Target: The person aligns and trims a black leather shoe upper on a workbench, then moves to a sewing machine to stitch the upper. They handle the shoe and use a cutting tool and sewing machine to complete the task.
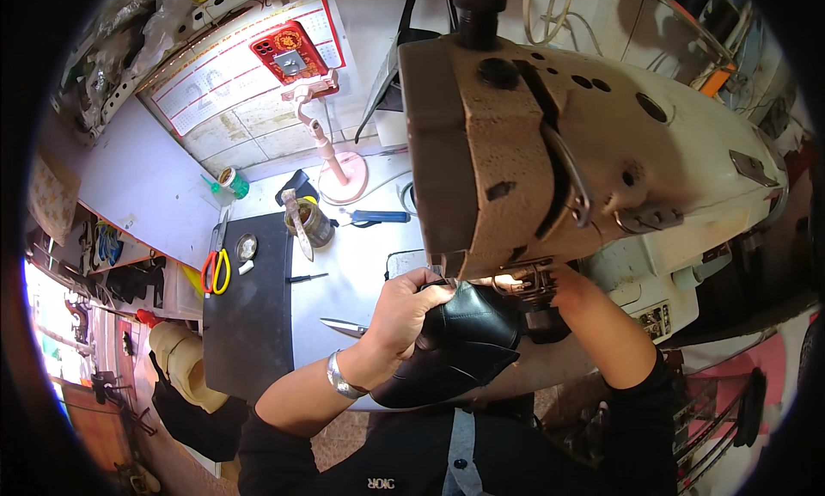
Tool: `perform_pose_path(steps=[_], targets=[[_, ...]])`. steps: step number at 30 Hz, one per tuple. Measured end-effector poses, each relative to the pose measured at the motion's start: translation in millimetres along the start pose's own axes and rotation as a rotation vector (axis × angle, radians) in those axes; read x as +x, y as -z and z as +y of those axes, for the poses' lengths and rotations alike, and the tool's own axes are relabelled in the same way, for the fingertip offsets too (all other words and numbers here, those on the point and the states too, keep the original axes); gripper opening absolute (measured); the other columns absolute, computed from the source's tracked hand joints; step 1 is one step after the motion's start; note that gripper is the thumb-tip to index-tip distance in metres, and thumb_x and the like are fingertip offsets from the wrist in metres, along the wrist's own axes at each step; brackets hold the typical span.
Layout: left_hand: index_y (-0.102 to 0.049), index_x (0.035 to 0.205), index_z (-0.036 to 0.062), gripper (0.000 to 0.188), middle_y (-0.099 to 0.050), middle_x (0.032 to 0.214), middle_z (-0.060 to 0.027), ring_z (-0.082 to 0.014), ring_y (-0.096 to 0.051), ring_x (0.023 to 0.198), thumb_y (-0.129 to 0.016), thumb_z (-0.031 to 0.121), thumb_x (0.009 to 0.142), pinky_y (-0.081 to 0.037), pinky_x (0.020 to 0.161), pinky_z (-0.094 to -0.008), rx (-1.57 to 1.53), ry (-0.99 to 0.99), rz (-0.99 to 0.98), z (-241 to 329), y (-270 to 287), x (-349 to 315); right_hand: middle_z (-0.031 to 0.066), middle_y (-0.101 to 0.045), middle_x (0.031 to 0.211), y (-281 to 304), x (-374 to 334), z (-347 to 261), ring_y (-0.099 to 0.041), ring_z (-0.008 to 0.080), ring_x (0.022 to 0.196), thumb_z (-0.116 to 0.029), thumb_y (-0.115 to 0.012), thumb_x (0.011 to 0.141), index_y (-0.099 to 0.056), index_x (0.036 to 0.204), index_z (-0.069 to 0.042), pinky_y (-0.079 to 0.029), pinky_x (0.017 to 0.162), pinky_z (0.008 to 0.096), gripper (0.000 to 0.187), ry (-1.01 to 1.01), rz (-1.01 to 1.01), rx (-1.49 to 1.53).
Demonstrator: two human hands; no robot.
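My left hand, with a silver bracelet at the wrist, pinches the upper left edge of a black leather piece between thumb and fingers. The piece is glossy, with seams and folds, and hangs down over the table's front edge; I cannot make out its exact kind. Just above it is the head of a big, worn sewing machine. My right hand reaches in from the right behind the machine's needle area. Most of its fingers are hidden there, so its grip does not show.
Left of my hands lie scissors, a thin black tool, a glue jar with brush and a blue-handled tool. Yellow-and-red-handled scissors rest on a black mat. A pink stand holds a red phone.
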State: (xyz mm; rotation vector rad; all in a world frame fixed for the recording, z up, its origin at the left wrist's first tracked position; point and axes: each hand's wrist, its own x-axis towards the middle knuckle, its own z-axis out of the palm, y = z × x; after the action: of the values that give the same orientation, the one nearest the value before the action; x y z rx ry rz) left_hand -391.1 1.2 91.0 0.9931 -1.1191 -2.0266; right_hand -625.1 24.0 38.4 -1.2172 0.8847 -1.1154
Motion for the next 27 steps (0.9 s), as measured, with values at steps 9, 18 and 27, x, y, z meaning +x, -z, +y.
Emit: perform_pose_path(steps=[9,18,27], targets=[[-0.066,0.104,-0.0035,0.020,-0.069,0.098,-0.0080,-0.0122,-0.063,0.086,-0.056,-0.001,0.087,-0.049,0.081,-0.0234,0.051,0.111,-0.048,6,8,-2,0.0106,-0.059,0.113,-65,-13,-15,-0.057,0.0255,0.108,-0.007,-0.078,0.074,-0.052,0.117,-0.002,-0.042,0.095,0.0386,0.050,0.293,0.353,-0.679],[-0.062,0.108,-0.0022,0.027,-0.065,0.093,-0.0054,-0.0091,-0.058,0.079,-0.067,0.017,0.089,-0.048,0.069,-0.0219,0.155,0.131,-0.082,18,0,-11,0.0139,-0.056,0.119,-109,-51,-30,-0.043,0.0398,0.117,-0.012,-0.073,0.069,-0.069,0.090,-0.011,-0.029,0.106,0.0482,0.021,0.284,0.570,-0.910],[-0.061,0.104,-0.0049,0.026,-0.064,0.082,-0.0093,-0.0109,-0.058,0.072,-0.066,0.013,0.086,-0.048,0.064,-0.0238,0.498,-0.106,-0.010,3,2,-7,0.0161,-0.057,0.120,-113,-64,-27,-0.052,0.0332,0.115,-0.007,-0.073,0.072,-0.072,0.088,-0.008,-0.038,0.099,0.0401,0.016,0.403,0.487,-0.960]])
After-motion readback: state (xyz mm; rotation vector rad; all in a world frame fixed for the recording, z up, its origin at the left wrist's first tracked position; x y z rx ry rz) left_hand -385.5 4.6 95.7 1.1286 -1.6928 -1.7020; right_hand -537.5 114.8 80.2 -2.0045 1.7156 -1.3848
